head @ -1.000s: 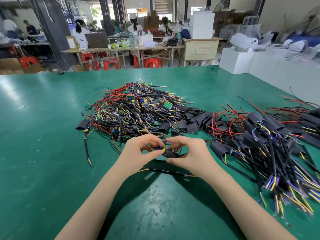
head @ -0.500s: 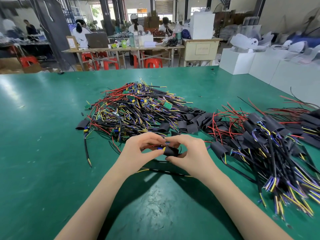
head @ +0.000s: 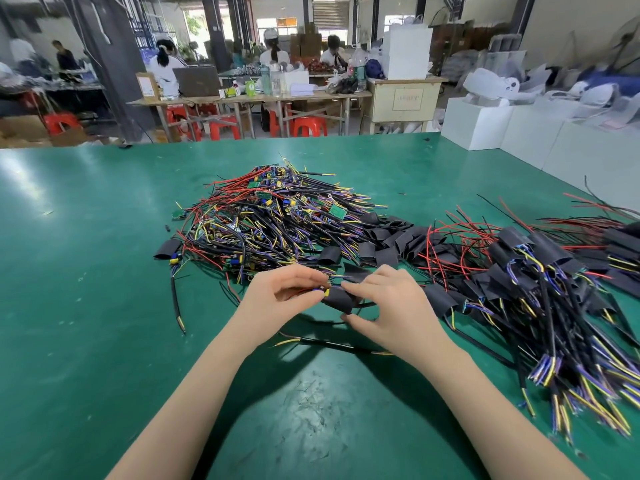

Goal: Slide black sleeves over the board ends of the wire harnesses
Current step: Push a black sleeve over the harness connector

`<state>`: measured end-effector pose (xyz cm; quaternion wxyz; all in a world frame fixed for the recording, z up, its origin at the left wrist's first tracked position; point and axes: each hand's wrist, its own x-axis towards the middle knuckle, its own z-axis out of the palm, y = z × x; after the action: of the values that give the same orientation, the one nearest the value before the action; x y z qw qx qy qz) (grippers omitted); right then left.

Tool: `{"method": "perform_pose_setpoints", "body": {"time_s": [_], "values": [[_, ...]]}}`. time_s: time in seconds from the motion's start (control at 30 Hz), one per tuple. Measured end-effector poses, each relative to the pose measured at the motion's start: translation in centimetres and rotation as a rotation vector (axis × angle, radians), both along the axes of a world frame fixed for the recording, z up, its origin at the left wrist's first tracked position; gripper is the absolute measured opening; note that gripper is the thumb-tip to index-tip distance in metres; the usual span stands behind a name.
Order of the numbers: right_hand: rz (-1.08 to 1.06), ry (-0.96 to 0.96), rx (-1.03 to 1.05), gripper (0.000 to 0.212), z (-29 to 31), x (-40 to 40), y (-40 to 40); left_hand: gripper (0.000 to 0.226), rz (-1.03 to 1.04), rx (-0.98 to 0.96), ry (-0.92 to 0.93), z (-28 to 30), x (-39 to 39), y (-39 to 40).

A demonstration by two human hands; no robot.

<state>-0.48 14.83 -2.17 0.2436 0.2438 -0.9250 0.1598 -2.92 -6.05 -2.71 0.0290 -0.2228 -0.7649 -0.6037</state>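
Sleeve travel is what I note first: the black sleeve (head: 337, 299) now sits further left over the board end than a second ago, with only a blue and yellow component tip (head: 322, 289) showing at its mouth. My left hand (head: 280, 299) pinches that exposed end of the wire harness, fingers curled on it, while my right hand (head: 388, 306) grips the sleeve between thumb and fingertips, just above the green table (head: 86, 306). I judge this piece nearly covered; one more short push should finish it. Unsleeved harnesses (head: 270, 223) lie piled just beyond, spare sleeves (head: 384, 244) to the right of them, finished ones (head: 540, 282) far right.
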Motion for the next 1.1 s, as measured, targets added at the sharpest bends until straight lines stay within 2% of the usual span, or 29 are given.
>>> {"method": "perform_pose_setpoints", "body": {"time_s": [0.2, 0.4, 0.5, 0.6, 0.7, 0.93, 1.1], "values": [[0.05, -0.029, -0.207, 0.039, 0.0, 0.0, -0.2, 0.032, -0.042, -0.006, -0.03, 0.2, 0.2, -0.1], [-0.024, -0.028, -0.272, 0.043, -0.2, 0.1, -0.9, 0.029, -0.049, 0.031, -0.026, 0.0, 0.5, 0.9], [-0.178, -0.044, -0.181, 0.055, -0.3, -0.2, -0.4, 0.023, 0.027, 0.078, -0.022, 0.1, 0.3, 0.8], [-0.236, -0.092, -0.022, 0.045, -0.5, -0.3, 0.0, 0.022, 0.102, 0.148, -0.051, 0.1, 0.2, 0.5], [-0.218, -0.084, 0.049, 0.034, -0.8, -0.2, -0.4, 0.026, 0.109, 0.195, -0.1, 0.0, 0.2, 0.6], [-0.242, -0.1, -0.01, 0.031, -0.6, 0.2, -1.3, 0.021, 0.155, 0.303, -0.262, -0.4, 0.2, 0.8], [-0.216, -0.141, -0.055, 0.036, -0.4, 0.6, -1.8, 0.022, 0.127, 0.314, -0.26, -0.7, 0.3, 1.0]]}}
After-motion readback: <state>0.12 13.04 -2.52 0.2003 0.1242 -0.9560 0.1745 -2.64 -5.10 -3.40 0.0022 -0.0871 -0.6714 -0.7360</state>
